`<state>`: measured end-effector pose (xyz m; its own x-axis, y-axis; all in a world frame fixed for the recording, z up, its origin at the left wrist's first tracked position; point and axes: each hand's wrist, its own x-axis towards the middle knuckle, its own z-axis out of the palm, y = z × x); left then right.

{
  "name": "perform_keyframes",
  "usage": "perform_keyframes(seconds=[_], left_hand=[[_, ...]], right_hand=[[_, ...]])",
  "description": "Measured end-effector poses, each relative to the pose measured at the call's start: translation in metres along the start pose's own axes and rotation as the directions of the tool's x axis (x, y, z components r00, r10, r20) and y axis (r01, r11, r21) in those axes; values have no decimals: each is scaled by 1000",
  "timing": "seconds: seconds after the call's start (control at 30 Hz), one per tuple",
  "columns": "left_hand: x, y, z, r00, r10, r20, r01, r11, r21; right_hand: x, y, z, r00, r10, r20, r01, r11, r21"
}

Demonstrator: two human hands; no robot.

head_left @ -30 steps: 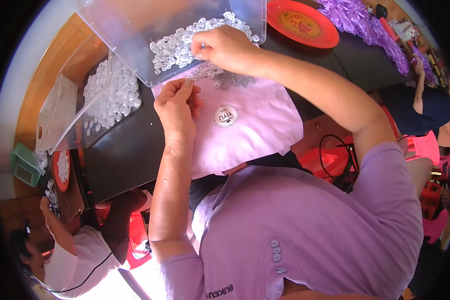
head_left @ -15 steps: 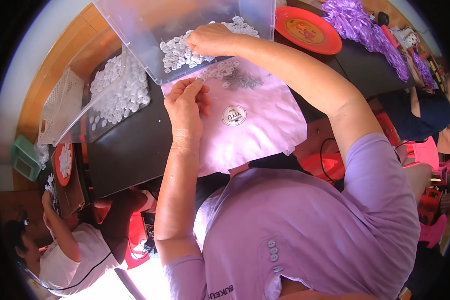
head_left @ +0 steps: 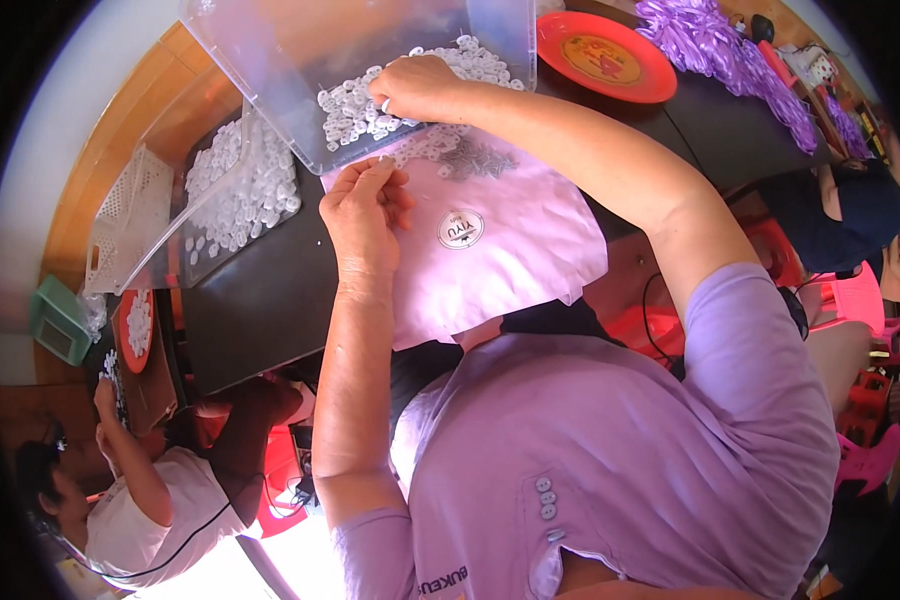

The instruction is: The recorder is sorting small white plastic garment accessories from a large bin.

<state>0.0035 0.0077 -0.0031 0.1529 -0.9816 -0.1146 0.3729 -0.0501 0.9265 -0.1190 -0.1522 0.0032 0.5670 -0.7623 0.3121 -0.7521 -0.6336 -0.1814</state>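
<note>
My left hand (head_left: 362,212) is closed in a pinch above the left edge of the pink cloth (head_left: 515,255). A tiny whitish tip shows at its fingertips, too small to make out. My right hand (head_left: 417,86) reaches into the clear plastic bin (head_left: 315,160), fingers drawn together. At these fingers shows a small white plastic piece (head_left: 386,105), like the many white pieces (head_left: 348,108) with dark marks lying around them. On the cloth, just below the bin, more white pieces lie beside a heap of thin grey metal pins (head_left: 478,158).
On the left, a second clear bin holds white pieces (head_left: 240,195), near a white perforated basket (head_left: 130,215) and a green container (head_left: 62,320). A red plate (head_left: 610,60) and purple ribbon (head_left: 720,50) lie at the right. Co-workers sit on both sides.
My right hand has turned slightly among the pieces, and a white piece now shows at its fingers. My left hand keeps its pinch. The whole view has shifted a little.
</note>
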Motion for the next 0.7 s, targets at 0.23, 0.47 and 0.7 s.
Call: perform_keyframes(seconds=[0.23,0.47,0.7], left_hand=[[1,1,-8,998,53,18,-51,995,-84],[-1,2,-3,997,70,23,-67,994,-91],[-3,1,0,992,129,17,-128,991,-44]], right_hand=[[-31,-14,-13,955,138,-264,-27,923,384],[-92,-34,-44,955,294,34,-148,377,914],[-101,-46,-41,935,331,125,-209,230,950]])
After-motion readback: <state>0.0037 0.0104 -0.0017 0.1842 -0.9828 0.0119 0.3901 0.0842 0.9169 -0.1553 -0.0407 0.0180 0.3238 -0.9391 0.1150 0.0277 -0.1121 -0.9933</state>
